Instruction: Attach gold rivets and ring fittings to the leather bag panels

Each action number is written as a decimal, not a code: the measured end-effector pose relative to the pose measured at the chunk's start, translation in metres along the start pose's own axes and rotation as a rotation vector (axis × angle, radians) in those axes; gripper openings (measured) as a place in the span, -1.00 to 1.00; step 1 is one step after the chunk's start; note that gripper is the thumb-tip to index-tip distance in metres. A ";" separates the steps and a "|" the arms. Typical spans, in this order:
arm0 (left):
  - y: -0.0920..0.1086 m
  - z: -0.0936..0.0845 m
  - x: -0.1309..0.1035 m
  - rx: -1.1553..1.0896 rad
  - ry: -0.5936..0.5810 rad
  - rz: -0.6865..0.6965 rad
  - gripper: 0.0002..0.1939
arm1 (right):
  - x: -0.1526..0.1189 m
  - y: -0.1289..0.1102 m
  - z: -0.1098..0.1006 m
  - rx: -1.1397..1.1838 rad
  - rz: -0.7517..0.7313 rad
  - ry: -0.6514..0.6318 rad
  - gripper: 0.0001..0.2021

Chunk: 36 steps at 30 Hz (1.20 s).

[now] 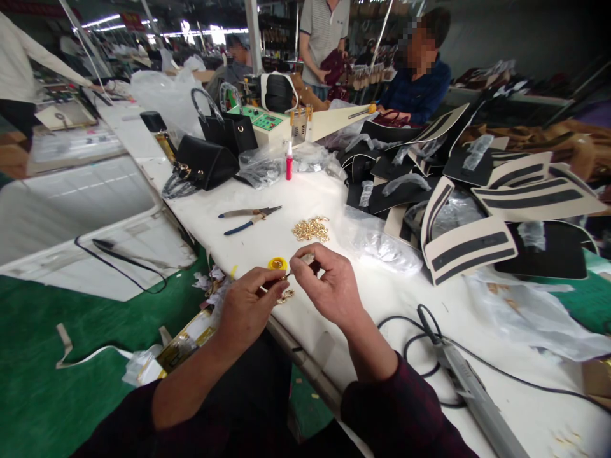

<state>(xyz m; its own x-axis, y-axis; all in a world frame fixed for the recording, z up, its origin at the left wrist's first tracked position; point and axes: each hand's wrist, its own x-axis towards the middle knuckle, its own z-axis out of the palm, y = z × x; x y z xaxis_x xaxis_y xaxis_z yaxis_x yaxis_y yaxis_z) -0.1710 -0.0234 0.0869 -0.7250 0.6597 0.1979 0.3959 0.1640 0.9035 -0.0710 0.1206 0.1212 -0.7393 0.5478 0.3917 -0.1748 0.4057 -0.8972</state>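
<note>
My left hand (249, 306) is closed in a pinch on a small gold metal piece (286, 277), mostly hidden by the fingertips. Right beside it, my right hand (330, 285) is also pinched, its fingertips almost meeting the left ones; what they hold is too small to make out. Gold metal links (286, 296) lie on the white table (214, 245) just under the hands. Behind the fingers sits a small round yellow container (277, 263) with something gold inside. Farther back is a pile of gold hardware (311, 229), and left of it lie pliers (251, 219) with dark handles.
A red bottle (289, 162) stands near black handbags (206, 162) and a machine with a green panel (260, 119). Black and beige bag panels (470, 251) are heaped at right. A grey corded tool (470, 388) lies front right. White bin (95, 235) at left; people work behind.
</note>
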 end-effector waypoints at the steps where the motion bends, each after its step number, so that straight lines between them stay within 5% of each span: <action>1: 0.000 0.000 0.000 0.008 0.004 0.007 -0.80 | 0.000 0.002 0.000 0.033 0.039 0.007 -0.79; 13: -0.010 0.001 0.004 -0.051 0.025 -0.173 -0.61 | 0.014 0.043 -0.009 0.495 0.298 0.276 -0.85; 22: -0.032 -0.020 0.022 0.352 -0.108 -0.164 -0.68 | 0.016 0.098 -0.014 0.589 0.464 0.376 -0.83; 28: -0.046 -0.011 0.016 0.444 -0.310 -0.052 -0.75 | 0.014 0.105 -0.014 0.580 0.480 0.352 -0.81; 36: -0.059 -0.009 0.004 0.556 -0.294 -0.080 -0.77 | 0.014 0.085 -0.009 0.485 0.437 0.270 -0.78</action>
<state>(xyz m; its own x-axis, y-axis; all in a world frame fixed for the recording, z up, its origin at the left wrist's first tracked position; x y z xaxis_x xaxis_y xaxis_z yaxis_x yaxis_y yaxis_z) -0.2027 -0.0369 0.0376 -0.6105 0.7907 -0.0458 0.6379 0.5252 0.5632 -0.0902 0.1697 0.0528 -0.6315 0.7741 -0.0448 -0.2150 -0.2303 -0.9491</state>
